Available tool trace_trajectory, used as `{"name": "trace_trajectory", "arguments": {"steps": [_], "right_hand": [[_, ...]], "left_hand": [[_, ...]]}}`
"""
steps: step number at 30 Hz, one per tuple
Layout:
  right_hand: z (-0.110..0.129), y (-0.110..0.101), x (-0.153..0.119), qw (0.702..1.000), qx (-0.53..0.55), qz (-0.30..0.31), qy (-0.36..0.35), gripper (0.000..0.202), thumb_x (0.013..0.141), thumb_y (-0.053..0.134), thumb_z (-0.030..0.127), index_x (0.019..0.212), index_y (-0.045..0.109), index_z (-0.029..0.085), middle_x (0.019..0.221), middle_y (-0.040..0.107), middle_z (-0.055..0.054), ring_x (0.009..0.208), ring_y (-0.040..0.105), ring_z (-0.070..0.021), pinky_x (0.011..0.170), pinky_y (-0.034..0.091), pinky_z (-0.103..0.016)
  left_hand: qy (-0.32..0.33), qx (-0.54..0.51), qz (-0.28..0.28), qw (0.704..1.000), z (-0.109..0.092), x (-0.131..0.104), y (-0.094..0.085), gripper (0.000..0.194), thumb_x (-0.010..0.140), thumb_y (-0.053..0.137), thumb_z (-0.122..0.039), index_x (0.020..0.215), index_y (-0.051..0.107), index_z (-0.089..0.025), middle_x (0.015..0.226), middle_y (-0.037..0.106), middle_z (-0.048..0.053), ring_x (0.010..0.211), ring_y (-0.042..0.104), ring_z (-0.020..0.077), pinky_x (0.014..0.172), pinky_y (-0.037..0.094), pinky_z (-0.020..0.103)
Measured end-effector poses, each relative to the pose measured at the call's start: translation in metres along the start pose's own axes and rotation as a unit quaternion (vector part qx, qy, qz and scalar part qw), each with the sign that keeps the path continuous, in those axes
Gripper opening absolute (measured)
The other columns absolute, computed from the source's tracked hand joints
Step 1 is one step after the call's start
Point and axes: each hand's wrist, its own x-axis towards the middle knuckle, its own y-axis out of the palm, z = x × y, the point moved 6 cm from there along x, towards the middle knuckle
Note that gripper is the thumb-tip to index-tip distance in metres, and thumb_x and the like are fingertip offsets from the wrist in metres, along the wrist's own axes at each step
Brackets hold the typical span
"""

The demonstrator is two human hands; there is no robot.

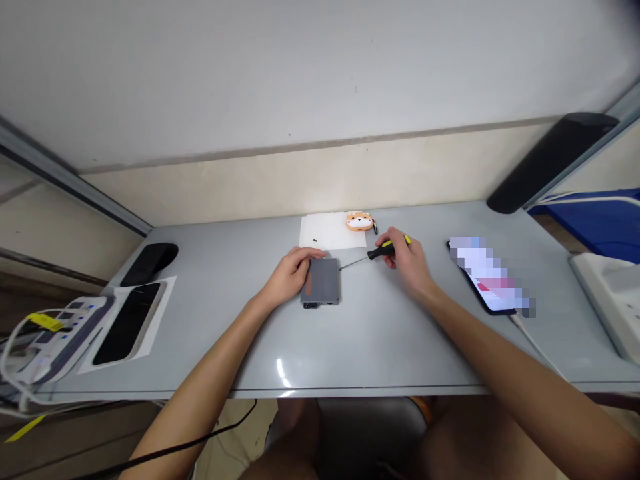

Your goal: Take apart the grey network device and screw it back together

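Observation:
A small dark grey box with an orange label lies on the grey table. My left hand is closed on its left side, with fingers along the far edge. In my right hand is a black and yellow screwdriver, its thin shaft pointing left. The tip is at the box's right side; whether it sits in a screw is too small to tell. Behind the box, a white paper sheet carries tiny dark pieces and an orange dog-faced case.
A phone with a lit screen and its cable lie at the right, near a white power strip. A black cylinder leans at the back right. At the left are a dark phone, a black object and a white device with cables.

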Motion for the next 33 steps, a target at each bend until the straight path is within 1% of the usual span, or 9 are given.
{"name": "trace_trajectory", "arguments": {"steps": [7, 11, 16, 20, 23, 27, 30, 33], "right_hand": [[0.002, -0.003, 0.000, 1.000, 0.000, -0.010, -0.003, 0.040, 0.087, 0.054, 0.056, 0.067, 0.065, 0.023, 0.049, 0.043, 0.004, 0.051, 0.043, -0.0132, 0.055, 0.034, -0.029], [0.004, -0.004, -0.001, 1.000, 0.010, -0.013, 0.000, 0.039, 0.084, 0.059, 0.056, 0.065, 0.065, 0.023, 0.051, 0.045, 0.003, 0.050, 0.042, -0.0127, 0.054, 0.034, -0.028], [0.004, -0.003, 0.000, 1.000, 0.020, -0.021, 0.000, 0.038, 0.084, 0.060, 0.054, 0.063, 0.066, 0.023, 0.052, 0.047, 0.002, 0.050, 0.043, -0.0118, 0.052, 0.034, -0.028], [0.002, -0.005, 0.000, 0.999, 0.030, -0.030, 0.002, 0.043, 0.080, 0.061, 0.060, 0.059, 0.063, 0.023, 0.053, 0.046, 0.001, 0.048, 0.043, -0.0114, 0.048, 0.032, -0.027], [0.004, -0.003, -0.002, 1.000, 0.017, 0.000, -0.004, 0.047, 0.080, 0.061, 0.063, 0.056, 0.060, 0.023, 0.053, 0.045, 0.001, 0.048, 0.044, -0.0114, 0.046, 0.032, -0.027], [0.009, 0.006, -0.009, 0.998, -0.007, 0.066, -0.010, 0.039, 0.080, 0.057, 0.053, 0.057, 0.062, 0.022, 0.053, 0.048, 0.001, 0.049, 0.045, -0.0109, 0.050, 0.036, -0.026], [0.012, 0.011, -0.013, 0.996, -0.012, 0.084, -0.019, 0.033, 0.078, 0.055, 0.046, 0.057, 0.064, 0.021, 0.055, 0.050, 0.001, 0.051, 0.045, -0.0103, 0.051, 0.037, -0.026], [0.013, 0.012, -0.014, 0.996, -0.016, 0.082, -0.007, 0.034, 0.077, 0.055, 0.046, 0.056, 0.062, 0.022, 0.054, 0.049, 0.001, 0.050, 0.044, -0.0103, 0.050, 0.036, -0.026]], "left_hand": [[0.002, 0.002, 0.001, 1.000, -0.002, 0.000, -0.001, 0.041, 0.102, 0.038, -0.021, 0.115, 0.077, -0.022, 0.113, 0.076, 0.007, 0.107, 0.069, 0.0238, 0.103, 0.056, 0.043], [0.000, 0.007, 0.003, 1.000, -0.001, 0.000, -0.001, 0.041, 0.102, 0.038, -0.022, 0.115, 0.077, -0.022, 0.114, 0.077, 0.008, 0.109, 0.068, 0.0245, 0.102, 0.056, 0.043], [-0.006, 0.010, 0.006, 1.000, 0.001, 0.001, 0.001, 0.043, 0.101, 0.037, -0.020, 0.116, 0.077, -0.023, 0.113, 0.077, 0.007, 0.110, 0.068, 0.0241, 0.100, 0.056, 0.042], [0.001, 0.008, 0.004, 1.000, 0.002, 0.001, 0.001, 0.042, 0.100, 0.038, -0.019, 0.114, 0.077, -0.024, 0.114, 0.077, 0.006, 0.112, 0.068, 0.0238, 0.102, 0.055, 0.041], [-0.001, 0.006, -0.001, 1.000, 0.001, 0.001, 0.000, 0.040, 0.101, 0.039, -0.021, 0.113, 0.077, -0.024, 0.114, 0.077, 0.006, 0.111, 0.068, 0.0242, 0.103, 0.055, 0.042], [0.001, 0.004, -0.003, 1.000, -0.004, 0.000, 0.000, 0.037, 0.104, 0.043, -0.030, 0.114, 0.077, -0.023, 0.114, 0.078, 0.007, 0.110, 0.068, 0.0250, 0.104, 0.055, 0.043], [0.011, 0.006, -0.003, 1.000, -0.009, -0.001, 0.000, 0.034, 0.105, 0.045, -0.033, 0.114, 0.077, -0.023, 0.117, 0.078, 0.007, 0.111, 0.067, 0.0256, 0.105, 0.053, 0.045], [0.009, 0.005, -0.004, 1.000, -0.010, -0.001, 0.000, 0.031, 0.104, 0.048, -0.033, 0.113, 0.077, -0.024, 0.117, 0.078, 0.007, 0.112, 0.067, 0.0259, 0.105, 0.053, 0.045]]}}
